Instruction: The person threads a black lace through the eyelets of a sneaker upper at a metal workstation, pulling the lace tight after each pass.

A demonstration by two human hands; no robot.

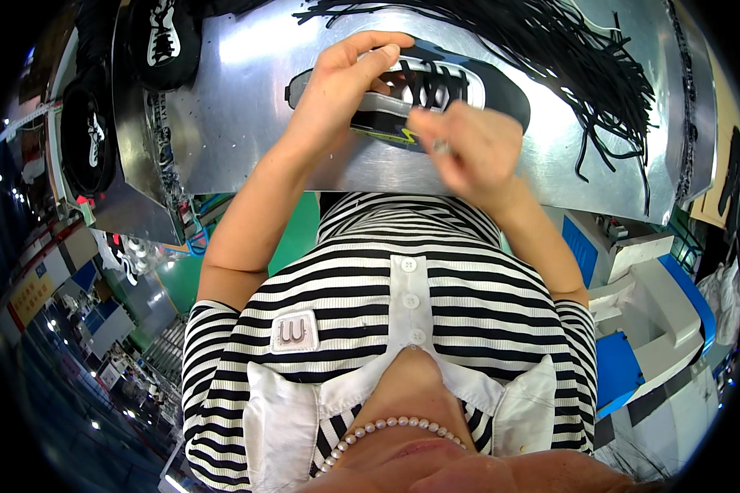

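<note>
A black and grey shoe upper [498, 89] lies on the metal tabletop with its toe to the right. Black lace [430, 80] crosses its white-edged opening in several rows. My left hand [337, 86] grips the upper near its heel end, thumb and forefinger pinched at the far edge. A grey strip [384, 104] runs along the opening's near side, between my hands. Over the near side of the lacing is my right hand [473, 148], blurred and curled closed. Something small and shiny shows at its fingers; what it holds I cannot make out.
A thick pile of loose black laces [543, 45] spreads over the far right of the metal tabletop [238, 123]. Two dark shoes with white lacing areas, one on the tabletop [163, 41] and one beyond its edge [94, 144], stand at left. A blue and white machine [645, 304] is at right.
</note>
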